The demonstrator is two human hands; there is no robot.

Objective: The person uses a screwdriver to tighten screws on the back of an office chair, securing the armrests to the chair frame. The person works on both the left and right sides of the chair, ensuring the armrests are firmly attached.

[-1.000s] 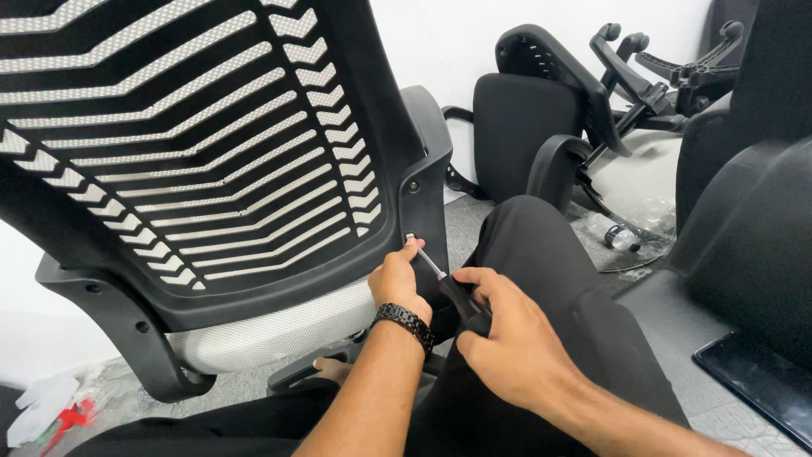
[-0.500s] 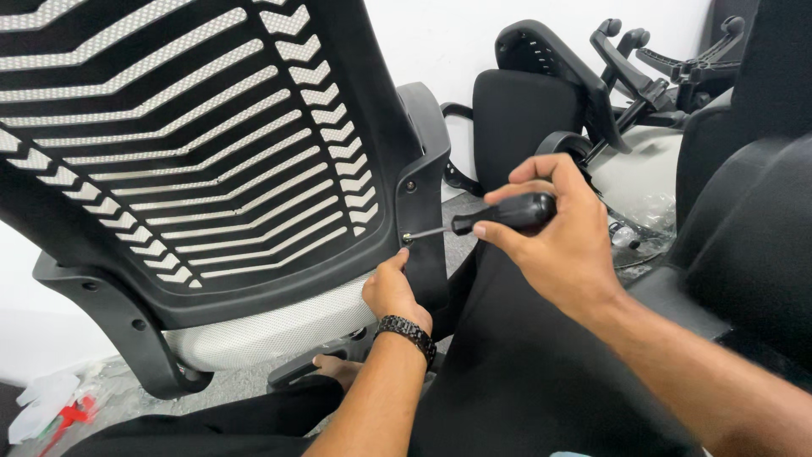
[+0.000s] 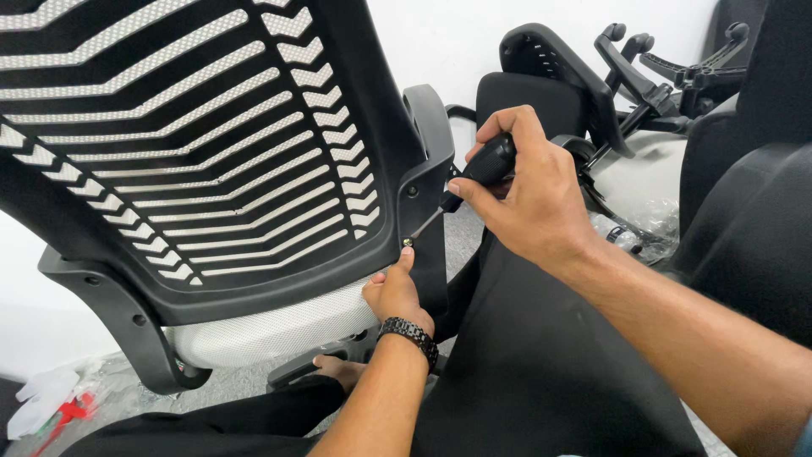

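Right of centre in the frame, our right hand (image 3: 529,199) is closed around the black handle of a screwdriver (image 3: 478,173), its shaft slanting down-left so the tip meets a small screw (image 3: 408,242) in the chair's black frame (image 3: 423,182). Just below, our left hand (image 3: 393,292), fingers loosely curled, has a fingertip just beneath that screw. The slatted mesh backrest (image 3: 194,144) fills the upper left, while another black chair (image 3: 533,101) lies toward the upper right.

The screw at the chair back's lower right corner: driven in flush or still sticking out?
Sticking out: the screw head stands proud of the black frame, with the screwdriver tip on it and left hand fingers just below.
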